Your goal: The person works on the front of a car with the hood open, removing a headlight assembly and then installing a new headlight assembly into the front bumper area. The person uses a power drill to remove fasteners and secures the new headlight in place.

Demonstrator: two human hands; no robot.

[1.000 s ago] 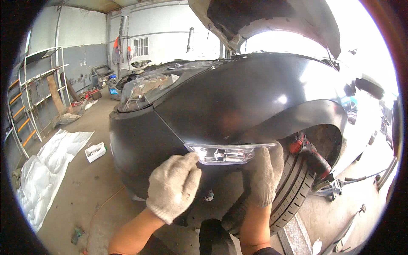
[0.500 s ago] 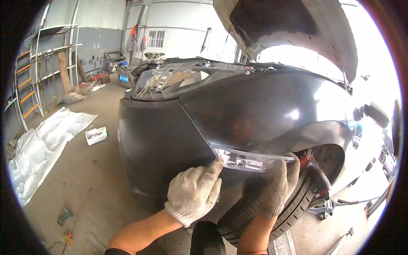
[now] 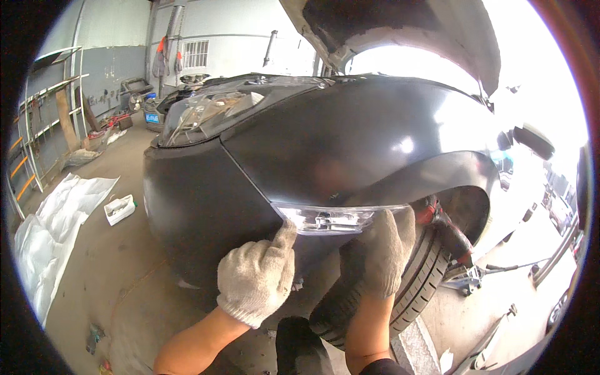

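A long clear-lensed side lamp (image 3: pixel 325 220) lies along the lower edge of the dark fender (image 3: pixel 350 144), beside its seam with the bumper (image 3: pixel 187 194). My left hand (image 3: pixel 257 281), in a light knitted glove, touches the lamp's left corner with its stretched index finger; its other fingers curl in, holding nothing. My right hand (image 3: pixel 386 253), gloved alike, grips the lamp's right end, with two digits raised there. What its other fingers do is hidden. The front tyre (image 3: pixel 419 281) is behind and below my right hand.
The hood (image 3: pixel 400 31) stands raised. A red and black tool (image 3: pixel 447 228) is at the wheel arch, above a floor jack (image 3: pixel 465 279). White sheeting (image 3: pixel 62 231) and a white container (image 3: pixel 119 209) lie on the floor at left, near a metal rack (image 3: pixel 56 112).
The view has shifted, so the car and both hands appear farther left. My left index finger remains at the lamp's left corner, and my right hand at its right end.
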